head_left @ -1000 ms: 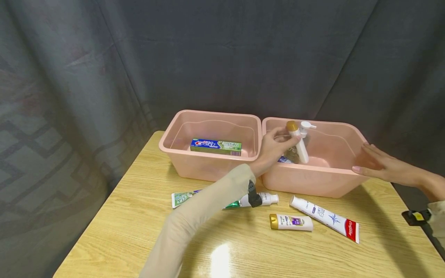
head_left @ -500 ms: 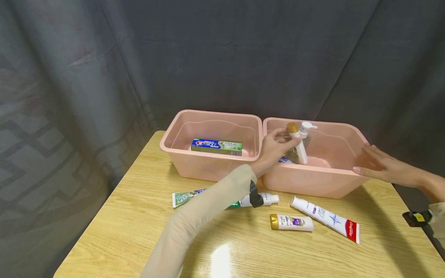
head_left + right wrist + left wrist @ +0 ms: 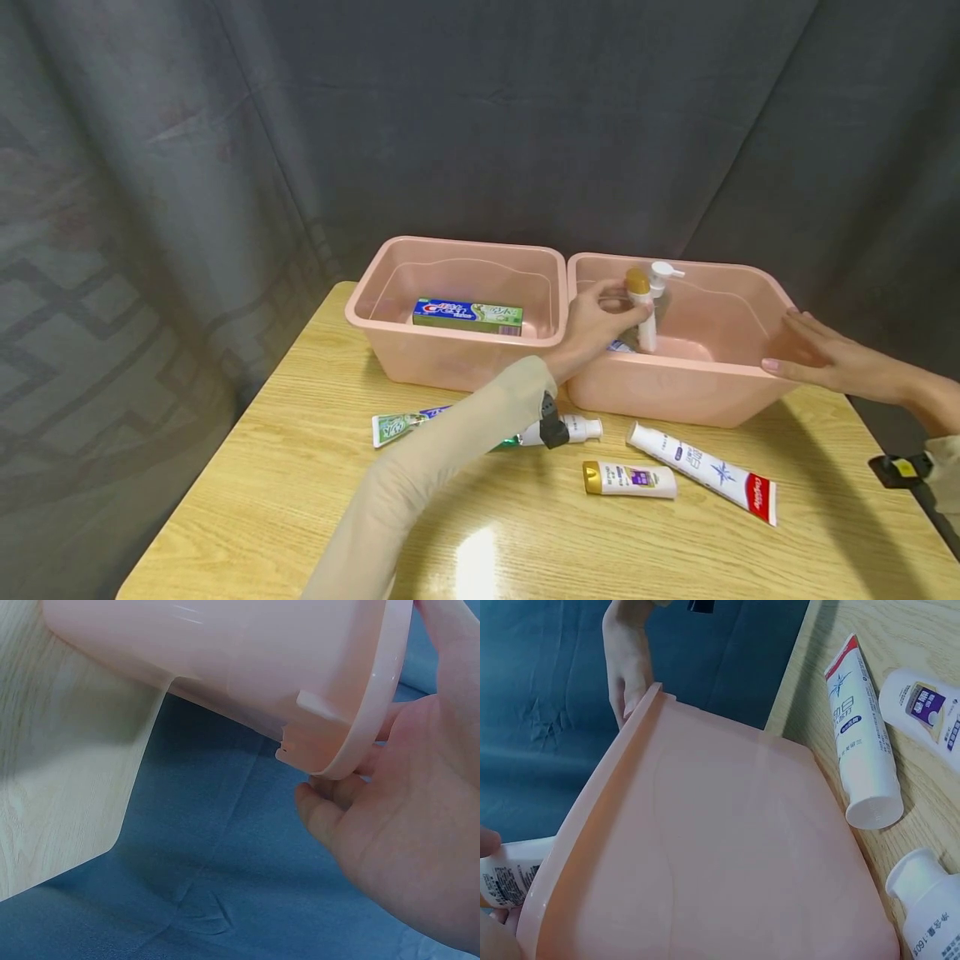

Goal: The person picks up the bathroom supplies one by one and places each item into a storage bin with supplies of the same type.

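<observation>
My left hand [image 3: 592,321] reaches into the right pink bin [image 3: 675,392] and grips a white bottle with a gold cap [image 3: 646,321]. This bottle stands nearly upright beside a clear pump bottle with a white pump head [image 3: 664,272]. In the left wrist view, the white bottle [image 3: 514,871] shows black print past the bin's rim, with fingertips on it. Part of a blue-and-white item [image 3: 619,347] shows low in the bin. My right hand [image 3: 843,362] rests on the bin's right end, fingers extended along the rim; in the right wrist view its fingertips [image 3: 321,814] touch the rim.
A left pink bin [image 3: 450,354] holds a toothpaste box [image 3: 467,317]. On the wooden table [image 3: 300,492] lie a Colgate toothpaste tube [image 3: 705,471], a small gold-capped bottle [image 3: 630,480], a green toothpaste tube [image 3: 393,427] and a white-capped container [image 3: 577,429], partly behind my left sleeve.
The gold-capped bottle in my left hand has turned from leaning to nearly upright, and its cap has shifted slightly right and down. My right hand has stayed on the rim.
</observation>
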